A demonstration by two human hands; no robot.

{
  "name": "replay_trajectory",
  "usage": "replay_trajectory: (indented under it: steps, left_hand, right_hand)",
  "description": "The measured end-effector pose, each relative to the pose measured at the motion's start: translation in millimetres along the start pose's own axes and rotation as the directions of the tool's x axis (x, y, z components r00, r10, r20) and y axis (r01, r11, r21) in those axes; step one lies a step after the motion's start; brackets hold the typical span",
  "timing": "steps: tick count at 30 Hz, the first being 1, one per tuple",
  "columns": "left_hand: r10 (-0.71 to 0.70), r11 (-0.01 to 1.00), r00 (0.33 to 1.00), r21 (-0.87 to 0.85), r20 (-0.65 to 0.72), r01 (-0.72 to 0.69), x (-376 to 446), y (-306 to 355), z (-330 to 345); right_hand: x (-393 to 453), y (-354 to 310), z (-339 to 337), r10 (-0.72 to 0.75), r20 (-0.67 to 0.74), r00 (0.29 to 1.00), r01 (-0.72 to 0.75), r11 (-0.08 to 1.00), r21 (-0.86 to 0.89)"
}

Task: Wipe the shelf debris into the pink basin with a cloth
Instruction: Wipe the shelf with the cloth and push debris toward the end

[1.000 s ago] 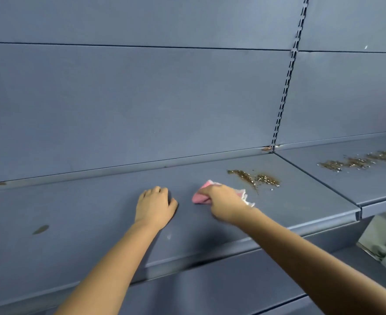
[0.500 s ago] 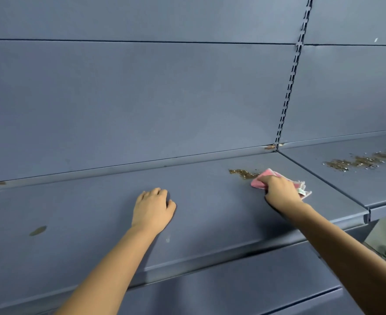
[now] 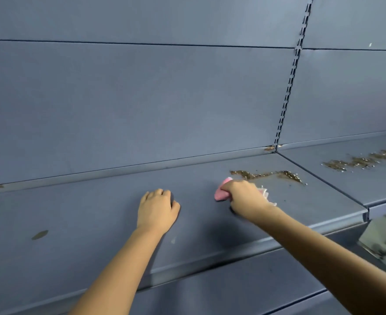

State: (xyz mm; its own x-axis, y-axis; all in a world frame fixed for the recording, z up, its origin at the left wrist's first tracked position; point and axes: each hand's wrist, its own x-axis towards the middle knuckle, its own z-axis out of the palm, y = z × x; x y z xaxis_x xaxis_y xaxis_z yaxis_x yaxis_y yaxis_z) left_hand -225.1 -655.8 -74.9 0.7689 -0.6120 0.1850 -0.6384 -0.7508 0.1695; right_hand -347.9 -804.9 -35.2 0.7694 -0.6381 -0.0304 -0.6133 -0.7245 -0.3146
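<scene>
Pink soft cloth (image 3: 221, 193) bunched in right hand (image 3: 244, 196) fingers; left hand (image 3: 157, 209) fingers curled on smooth metal shelf (image 3: 96, 214).

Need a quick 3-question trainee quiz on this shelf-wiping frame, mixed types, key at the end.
1. True or false: the right hand has a grip on the crumpled pink cloth.
2. Multiple choice: the left hand is A) holding a basin, B) resting on the blue-grey metal shelf, C) raised off the shelf.
3. Fill in: the trail of brown crumbly debris nearest the cloth lies toward the ____ of the shelf.

Key: 1 true; 2 B; 3 back.
</scene>
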Motion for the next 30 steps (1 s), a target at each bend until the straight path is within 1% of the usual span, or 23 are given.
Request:
replay_trajectory:
  steps: [1, 2, 3, 5, 6, 7, 8, 10, 13, 15, 17, 18, 19, 20, 21, 22, 23, 24, 25, 27, 30]
  left_hand:
    - [0.002, 1.000, 1.000, 0.004, -0.001, -0.002, 0, 0, 0]
    - [0.003, 1.000, 1.000, 0.006, -0.002, -0.003, -1, 0, 0]
    - [0.003, 1.000, 1.000, 0.007, -0.002, -0.003, -1, 0, 0]
    - [-0.001, 1.000, 1.000, 0.006, -0.005, 0.001, 0, 0, 1]
    - [-0.005, 1.000, 1.000, 0.004, -0.006, 0.005, 1, 0, 1]
    - [-0.008, 1.000, 1.000, 0.003, -0.005, 0.008, 1, 1, 1]
    - [-0.011, 1.000, 1.000, 0.003, -0.005, 0.011, 1, 1, 1]
    - [-0.016, 1.000, 1.000, -0.001, -0.006, 0.016, 2, 3, 0]
    - [-0.017, 1.000, 1.000, 0.004, -0.009, 0.017, 2, 4, -1]
    - [-0.012, 1.000, 1.000, 0.011, -0.010, 0.012, 2, 4, 0]
    - [-0.007, 1.000, 1.000, 0.015, -0.011, 0.007, 2, 5, -1]
    - [-0.008, 1.000, 1.000, 0.016, -0.013, 0.008, 2, 5, -1]
    - [-0.009, 1.000, 1.000, 0.016, -0.014, 0.009, 2, 4, -1]
    - [-0.009, 1.000, 1.000, 0.016, -0.014, 0.009, 2, 4, -1]
    - [-0.009, 1.000, 1.000, 0.017, -0.017, 0.010, 2, 4, -1]
    - [-0.010, 1.000, 1.000, 0.019, -0.019, 0.010, 2, 4, -1]
    - [-0.010, 1.000, 1.000, 0.020, -0.020, 0.010, 1, 4, -1]
    - [-0.009, 1.000, 1.000, 0.021, -0.018, 0.010, 1, 4, -1]
    - [-0.008, 1.000, 1.000, 0.020, -0.017, 0.009, 1, 4, -1]
    - [-0.011, 1.000, 1.000, 0.016, -0.018, 0.012, 1, 4, -1]
    - [-0.024, 1.000, 1.000, 0.013, -0.016, 0.024, 2, 4, -1]
  right_hand:
    - [-1, -13, 9, -0.031, 0.066, 0.997, 0.029, 0.999, 0.031]
    - [2, -21, 14, -0.079, 0.094, 0.992, 0.075, 0.996, 0.052]
    - [8, -24, 14, -0.074, 0.068, 0.995, 0.072, 0.997, 0.034]
    - [23, -15, 4, -0.034, 0.022, 0.999, 0.036, 0.995, -0.094]
    - [30, -5, 0, 0.004, 0.040, 0.999, -0.002, 0.999, -0.045]
    - [39, 8, -1, -0.003, 0.023, 1.000, 0.002, 1.000, 0.018]
    - [44, 24, -2, -0.001, -0.023, 1.000, 0.002, 0.999, 0.045]
    - [46, 53, -4, -0.021, -0.089, 0.996, 0.021, 1.000, -0.008]
    - [48, 73, -15, 0.023, -0.139, 0.990, -0.027, 0.999, -0.021]
    - [44, 69, -22, 0.044, -0.147, 0.988, -0.050, 0.998, -0.038]
    - [34, 47, -22, 0.010, -0.142, 0.990, -0.018, 0.998, -0.054]
    - [29, 30, -19, -0.004, -0.100, 0.995, -0.001, 0.999, -0.054]
    - [25, 12, -14, 0.022, -0.028, 0.999, -0.023, 0.999, -0.039]
    - [24, -5, -5, 0.040, 0.062, 0.997, -0.034, 0.996, -0.086]
    - [23, -19, 7, 0.026, 0.104, 0.994, -0.014, 0.994, -0.113]
    - [18, -32, 19, -0.052, 0.130, 0.990, 0.067, 0.991, -0.117]
    - [17, -40, 29, -0.151, 0.127, 0.980, 0.160, 0.985, -0.063]
    - [17, -44, 33, -0.214, 0.084, 0.973, 0.215, 0.977, 0.004]
    - [20, -43, 33, -0.275, 0.053, 0.960, 0.275, 0.961, 0.022]
    - [35, -32, 25, -0.275, 0.017, 0.961, 0.273, 0.959, 0.073]
    - [59, -3, 10, -0.166, -0.017, 0.986, 0.167, 0.981, 0.097]
